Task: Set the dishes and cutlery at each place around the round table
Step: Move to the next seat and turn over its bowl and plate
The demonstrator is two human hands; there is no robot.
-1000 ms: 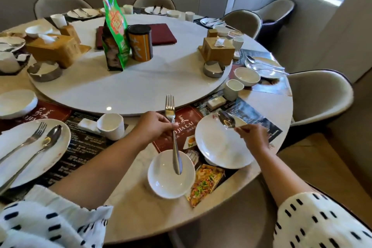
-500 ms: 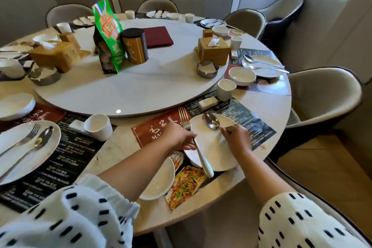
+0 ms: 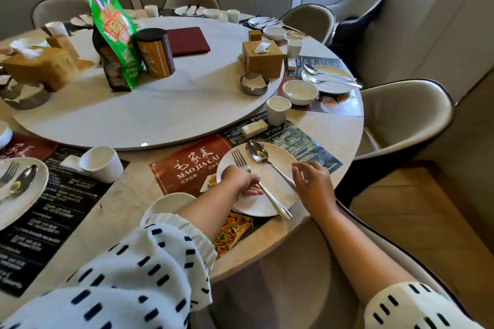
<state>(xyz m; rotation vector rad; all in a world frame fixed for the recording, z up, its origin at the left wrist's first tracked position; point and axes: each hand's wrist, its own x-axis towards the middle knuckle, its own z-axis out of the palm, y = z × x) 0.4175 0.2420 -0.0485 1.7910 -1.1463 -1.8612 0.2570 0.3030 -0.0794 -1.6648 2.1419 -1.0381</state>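
Note:
A white plate (image 3: 254,204) lies on the red and black placemat (image 3: 187,165) at the near place. A fork (image 3: 240,161) and a spoon (image 3: 258,152) lie side by side on the plate, heads toward the table's middle. My left hand (image 3: 239,179) grips the fork's handle from the left. At the plate's right edge, my right hand (image 3: 314,185) pinches the end of the spoon's handle. Left of the plate stands a white bowl (image 3: 171,201), partly hidden by my left arm. A white cup (image 3: 276,109) and a chopstick rest (image 3: 254,128) sit beyond the plate.
The white turntable (image 3: 165,117) carries a green bag (image 3: 115,35), a canister (image 3: 156,52), wooden tissue boxes (image 3: 262,59) and ashtrays. Neighbouring places hold plates with cutlery (image 3: 330,79). One chair back (image 3: 280,275) is right below me and another chair (image 3: 403,115) stands at the right.
Both hands lowered the cutlery: the fork moved from above the bowl onto the plate, and the spoon now lies flat beside it. My view shifted left and closer.

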